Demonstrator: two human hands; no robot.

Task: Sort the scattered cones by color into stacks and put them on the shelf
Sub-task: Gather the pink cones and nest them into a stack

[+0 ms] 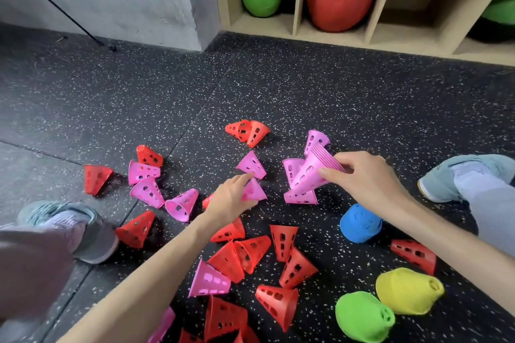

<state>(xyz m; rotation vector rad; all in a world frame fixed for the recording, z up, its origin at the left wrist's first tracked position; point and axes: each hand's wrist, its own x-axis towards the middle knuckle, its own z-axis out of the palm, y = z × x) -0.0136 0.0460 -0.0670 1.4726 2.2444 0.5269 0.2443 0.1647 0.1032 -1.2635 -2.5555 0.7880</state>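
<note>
Near the middle of the speckled floor [278, 86], the person's right hand [365, 175] pinched a nested pink stack [312, 172] by its wide rim, thumb below and fingers curled over the top, the stack tilted with its narrow end down to the left. The left hand [231, 200] reached for a loose pink cone [253, 191] lying just beside it; its fingers were bent round the cone's near side, though whether they had closed on it could not be told. To do this step well, the person would probably need to take the cone by its wide end, turn it to match the stack's tilt and slide it on squarely so the rims seat. About ten loose pink cones lay scattered, mostly left of and around the hands, and roughly fifteen red cones [284, 239], most of them nearer the camera; some were cut off by the frame's edge, so both counts are approximate. One blue stack [359, 223], one yellow stack [407, 289] and one green stack [362, 315] sat on the near right. Far beyond, the shelf [373, 8] held no cones yet, as far as could be seen.
</note>
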